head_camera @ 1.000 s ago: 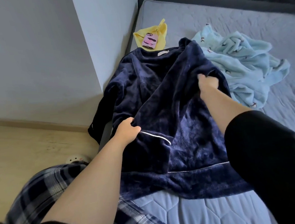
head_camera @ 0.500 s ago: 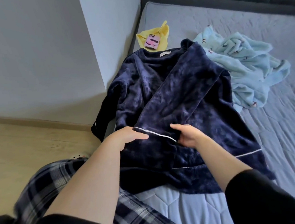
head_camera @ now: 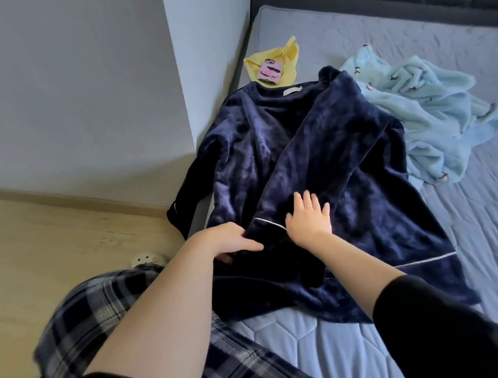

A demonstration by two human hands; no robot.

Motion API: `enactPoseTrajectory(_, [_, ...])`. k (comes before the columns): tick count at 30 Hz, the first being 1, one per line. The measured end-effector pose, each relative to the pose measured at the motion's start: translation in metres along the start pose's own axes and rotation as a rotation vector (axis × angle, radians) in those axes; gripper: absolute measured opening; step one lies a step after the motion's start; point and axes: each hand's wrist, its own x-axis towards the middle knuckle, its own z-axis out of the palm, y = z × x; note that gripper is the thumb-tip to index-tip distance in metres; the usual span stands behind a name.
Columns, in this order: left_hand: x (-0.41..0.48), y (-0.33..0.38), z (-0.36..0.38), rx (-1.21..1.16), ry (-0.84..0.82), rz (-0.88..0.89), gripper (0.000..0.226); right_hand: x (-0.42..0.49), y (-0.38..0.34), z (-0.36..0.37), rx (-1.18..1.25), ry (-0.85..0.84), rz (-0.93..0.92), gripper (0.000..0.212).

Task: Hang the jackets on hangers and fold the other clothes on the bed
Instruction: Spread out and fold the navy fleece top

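Navy fleece top (head_camera: 314, 159) is laid at the bed's (head_camera: 483, 230) near left edge. Its crossed-over sleeve (head_camera: 299, 167) is pinched at the cuff by the left hand (head_camera: 225, 241). The right hand (head_camera: 308, 217), brought down from the shoulder, is pressed flat, fingers spread. One fold is judged set; farther off, the pale blue garment (head_camera: 430, 121) is left crumpled.

A navy fleece top (head_camera: 314, 165) lies spread on the grey bed (head_camera: 456, 262) at frame centre, one sleeve folded across its front. The right hand (head_camera: 308, 217) presses flat on that sleeve — fingers spread — while the left hand (head_camera: 228, 241) pinches the cuff's edge. Pale blue fleece (head_camera: 427, 124) sits bunched at upper right.
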Motion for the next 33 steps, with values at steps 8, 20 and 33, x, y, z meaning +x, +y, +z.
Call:
enactPoseTrajectory(8, [0.015, 0.010, -0.012, -0.549, 0.704, 0.035, 0.019, 0.051, -0.054, -0.016, 0.363, 0.175, 0.177, 0.065])
enactPoseTrajectory(20, [0.078, -0.022, -0.061, -1.495, 0.658, -0.175, 0.017, 0.110, -0.084, 0.034, 0.153, 0.155, 0.288, 0.059])
enactPoseTrajectory(33, [0.092, -0.045, -0.116, -2.442, 0.323, -0.062, 0.039, 0.115, -0.086, 0.048, 0.020, 0.160, 0.275, 0.060])
